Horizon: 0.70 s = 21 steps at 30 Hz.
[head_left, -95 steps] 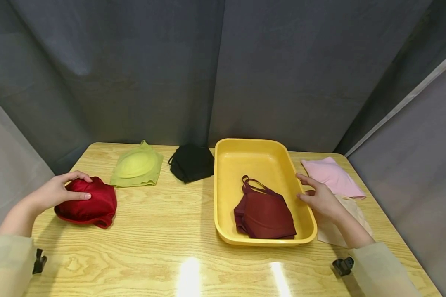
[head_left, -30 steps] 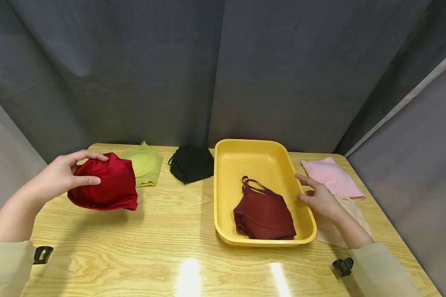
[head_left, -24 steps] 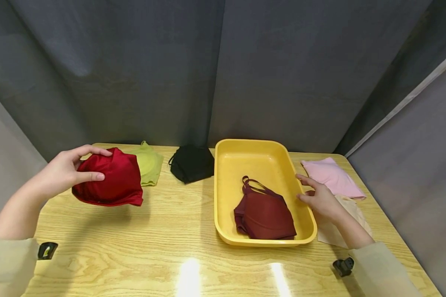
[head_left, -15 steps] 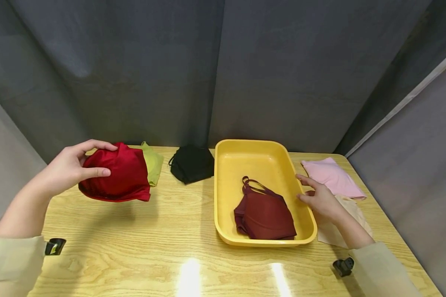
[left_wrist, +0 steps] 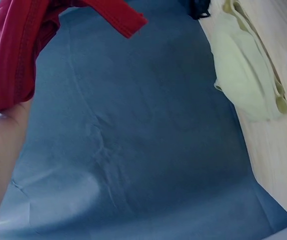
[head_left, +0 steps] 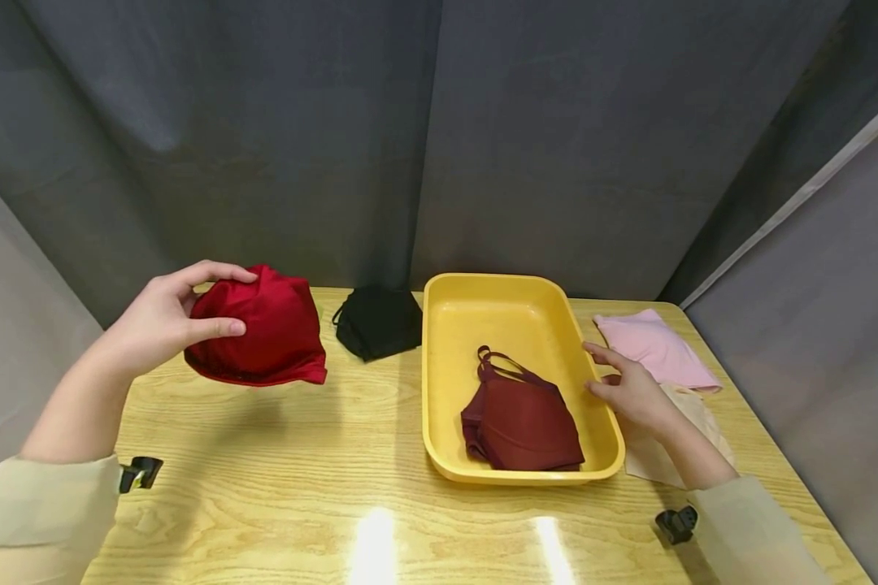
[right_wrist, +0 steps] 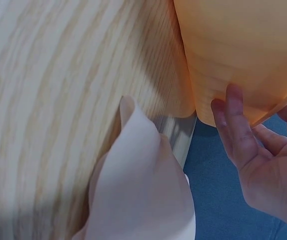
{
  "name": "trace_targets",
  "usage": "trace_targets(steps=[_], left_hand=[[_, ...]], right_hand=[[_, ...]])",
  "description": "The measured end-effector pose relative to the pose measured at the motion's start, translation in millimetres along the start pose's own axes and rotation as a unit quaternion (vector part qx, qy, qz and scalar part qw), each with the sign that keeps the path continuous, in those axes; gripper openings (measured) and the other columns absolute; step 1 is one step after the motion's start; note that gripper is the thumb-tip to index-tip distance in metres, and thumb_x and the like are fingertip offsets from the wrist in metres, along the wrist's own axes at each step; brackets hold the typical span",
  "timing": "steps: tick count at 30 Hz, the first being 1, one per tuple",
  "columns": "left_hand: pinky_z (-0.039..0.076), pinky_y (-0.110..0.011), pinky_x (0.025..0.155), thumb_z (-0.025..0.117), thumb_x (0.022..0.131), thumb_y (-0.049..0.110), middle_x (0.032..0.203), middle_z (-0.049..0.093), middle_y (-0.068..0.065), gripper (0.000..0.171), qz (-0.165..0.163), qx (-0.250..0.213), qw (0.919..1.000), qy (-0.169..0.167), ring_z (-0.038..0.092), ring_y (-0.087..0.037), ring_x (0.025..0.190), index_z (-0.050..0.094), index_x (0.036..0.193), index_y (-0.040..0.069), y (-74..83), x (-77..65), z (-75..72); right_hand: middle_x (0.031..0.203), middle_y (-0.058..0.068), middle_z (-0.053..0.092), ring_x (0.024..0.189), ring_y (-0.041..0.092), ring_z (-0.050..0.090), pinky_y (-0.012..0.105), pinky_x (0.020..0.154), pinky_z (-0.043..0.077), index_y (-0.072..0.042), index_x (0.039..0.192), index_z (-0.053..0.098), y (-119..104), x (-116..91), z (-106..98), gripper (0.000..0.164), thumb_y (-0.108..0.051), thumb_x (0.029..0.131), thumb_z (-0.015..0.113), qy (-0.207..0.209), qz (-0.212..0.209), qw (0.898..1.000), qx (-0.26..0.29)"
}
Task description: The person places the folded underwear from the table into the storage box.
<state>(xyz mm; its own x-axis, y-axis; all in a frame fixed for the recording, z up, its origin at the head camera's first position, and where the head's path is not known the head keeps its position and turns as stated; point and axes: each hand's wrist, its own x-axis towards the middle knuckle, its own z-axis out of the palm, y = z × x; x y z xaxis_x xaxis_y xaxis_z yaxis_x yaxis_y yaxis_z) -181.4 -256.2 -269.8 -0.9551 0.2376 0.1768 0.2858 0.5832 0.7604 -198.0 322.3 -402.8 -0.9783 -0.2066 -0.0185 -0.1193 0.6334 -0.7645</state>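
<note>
My left hand point(head_left: 164, 321) holds a folded red bra point(head_left: 281, 333) above the table, thumb on the near face and fingers along the upper edge. In the left wrist view, a loose end of the red bra point(left_wrist: 21, 55) hangs out beside the hand. A folded maroon bra point(head_left: 527, 422) lies in the near part of a yellow plastic basin point(head_left: 430, 390), its straps pointing back. My right hand point(head_left: 632, 394) grips the basin's right rim. In the right wrist view, its fingers point(right_wrist: 241, 127) lie along the outer wall, with the thumb at the rim.
A folded black bra point(head_left: 379, 322) lies left of the basin. The yellow-green bra point(left_wrist: 246, 70) is mostly hidden behind the red one in the head view. Right of the basin lie a pink bra point(head_left: 654, 348) and a beige garment point(right_wrist: 143, 185). Grey curtains point(head_left: 322, 146) enclose the table.
My left hand has lifted the red bra off the table and carried it right and back, now covering the yellow-green bra. The right hand and basin have stayed in place.
</note>
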Motion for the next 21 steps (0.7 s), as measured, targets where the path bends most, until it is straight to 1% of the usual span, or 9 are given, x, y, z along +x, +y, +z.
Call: trace_targets(steps=[5,10,14,17,21], left_hand=[[0.055,-0.026,0.065,0.077,0.08,0.016,0.102,0.062,0.005,0.05,0.01,0.002,0.9999,0.01,0.064,-0.02,0.072,0.056,0.125,0.022,9.9,3.4,4.9],[0.055,-0.024,0.067,0.076,0.08,0.011,0.102,0.063,0.005,0.05,0.033,-0.022,0.9992,0.008,0.065,-0.02,0.072,0.056,0.125,0.02,19.6,6.3,10.5],[0.055,-0.023,0.068,0.074,0.081,0.009,0.104,0.063,0.004,0.049,0.056,-0.041,0.9976,0.003,0.065,-0.018,0.075,0.056,0.125,0.018,27.0,8.2,14.1],[0.054,-0.022,0.069,0.074,0.081,0.008,0.104,0.063,0.002,0.049,0.064,-0.055,0.9965,0.002,0.065,-0.017,0.077,0.056,0.125,0.017,32.5,9.0,17.1],[0.054,-0.022,0.071,0.073,0.081,0.008,0.106,0.062,0.001,0.049,0.071,-0.069,0.9951,0.002,0.064,-0.017,0.079,0.056,0.126,0.016,40.5,9.9,22.3]], right_hand=[[0.133,0.031,0.039,0.087,0.029,0.059,0.02,0.069,0.052,-0.002,0.146,0.032,0.5,0.2,-0.6,0.063,-0.008,0.09,0.062,-0.001,-0.005,1.0,0.001],[0.132,0.031,0.039,0.087,0.03,0.059,0.02,0.07,0.052,-0.002,0.145,0.033,1.3,0.4,-1.2,0.063,-0.007,0.089,0.062,0.001,-0.006,1.0,-0.002],[0.132,0.031,0.04,0.084,0.027,0.06,0.02,0.068,0.053,-0.002,0.145,0.033,1.9,0.3,-0.6,0.063,-0.006,0.089,0.062,-0.001,-0.007,1.0,0.005],[0.131,0.031,0.04,0.083,0.026,0.06,0.021,0.068,0.053,-0.002,0.145,0.033,2.8,0.1,-0.5,0.063,-0.007,0.089,0.062,-0.002,-0.005,1.0,0.006],[0.131,0.03,0.04,0.084,0.028,0.059,0.02,0.069,0.052,-0.002,0.145,0.033,3.7,0.0,-1.0,0.063,-0.007,0.089,0.062,0.0,-0.006,1.0,0.001]])
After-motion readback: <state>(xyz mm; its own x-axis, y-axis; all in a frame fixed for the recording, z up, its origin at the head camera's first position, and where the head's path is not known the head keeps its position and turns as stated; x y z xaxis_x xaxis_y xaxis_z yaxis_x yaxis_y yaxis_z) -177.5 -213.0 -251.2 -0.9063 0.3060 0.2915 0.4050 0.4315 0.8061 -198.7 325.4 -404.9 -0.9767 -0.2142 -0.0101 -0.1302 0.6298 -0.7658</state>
